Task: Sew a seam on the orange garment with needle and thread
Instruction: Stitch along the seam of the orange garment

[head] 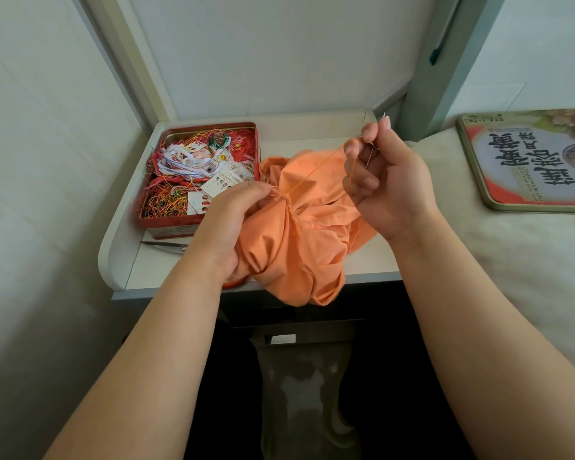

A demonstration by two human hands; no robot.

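- On the small white table [312, 127] in front of us sits the orange garment [299, 240], all bunched up, with one part hanging over the near edge.
- Our left hand [226, 224] grips the bunched cloth from the left side. Its fingers are curled round the cloth, and the fingertips touch a small gathered spot where the thread comes out.
- Our right hand [389, 180] is lifted up above the garment, on the right. Its thumb and first finger pinch the needle [372, 154], and the other fingers are curled in toward the palm.
- We see only thin bits of the needle: a small tip above the fingers and a short piece below them.
- One orange thread [312, 172] runs tight from the gathered spot up to our right hand. A second bit of it hangs down by the fingers.
- Beside the garment, on the left, is one red tin [153, 224], with no lid on it. It is full of tangled threads in many colours and some small paper cards. We cannot count the threads.
- Just in front of the tin lie one pair of scissors [165, 246], partly hidden by our left arm.
- Far to the right, on a pale cloth, lies one flat tin lid [528, 161] with big writing on it, well apart from the garment.
- We count two hands, one garment, one needle, one tin, one lid, one pair of scissors.
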